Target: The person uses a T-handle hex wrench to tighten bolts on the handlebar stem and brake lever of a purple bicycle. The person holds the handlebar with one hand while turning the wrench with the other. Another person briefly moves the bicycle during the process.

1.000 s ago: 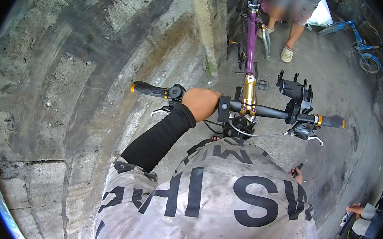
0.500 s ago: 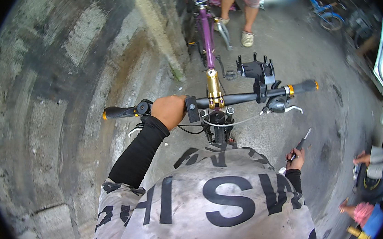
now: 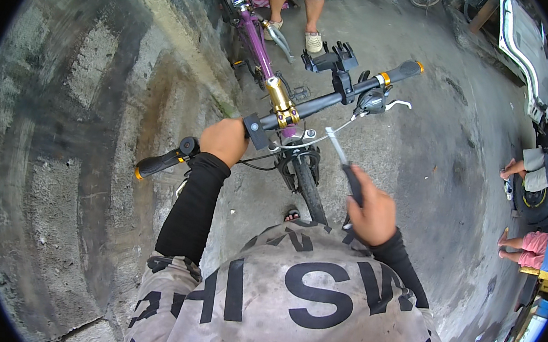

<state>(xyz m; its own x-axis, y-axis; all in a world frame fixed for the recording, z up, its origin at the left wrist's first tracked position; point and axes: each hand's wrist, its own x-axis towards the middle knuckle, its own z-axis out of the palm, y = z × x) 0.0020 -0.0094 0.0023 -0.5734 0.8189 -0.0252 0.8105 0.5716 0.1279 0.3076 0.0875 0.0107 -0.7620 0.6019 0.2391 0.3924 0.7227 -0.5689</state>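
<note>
A purple bicycle [image 3: 253,34] with a gold stem [image 3: 277,93] stands in front of me, its black handlebar [image 3: 320,104] slanting up to the right. My left hand [image 3: 223,141] is closed around the bar, left of the stem, beside a small black box [image 3: 255,131] clamped on it. My right hand [image 3: 374,210] grips the black handle of a tool with a flat silver end [image 3: 337,144]; its exact kind I cannot make out. The silver tip is near the brake cable, and I cannot tell whether they touch. Below the bar is the front tyre [image 3: 310,189].
A black phone holder [image 3: 337,62] and a silver brake lever [image 3: 396,105] are mounted on the bar's right side. A person in shorts and light clogs [image 3: 313,41] stands ahead. Other people sit on the right by a black tyre [image 3: 538,203]. A rough concrete wall [image 3: 61,183] fills the left.
My right hand has brought the tool up and left, from low on the right to near the front of the bar. The handlebar has shifted left and tilted in view; my left hand stays on it.
</note>
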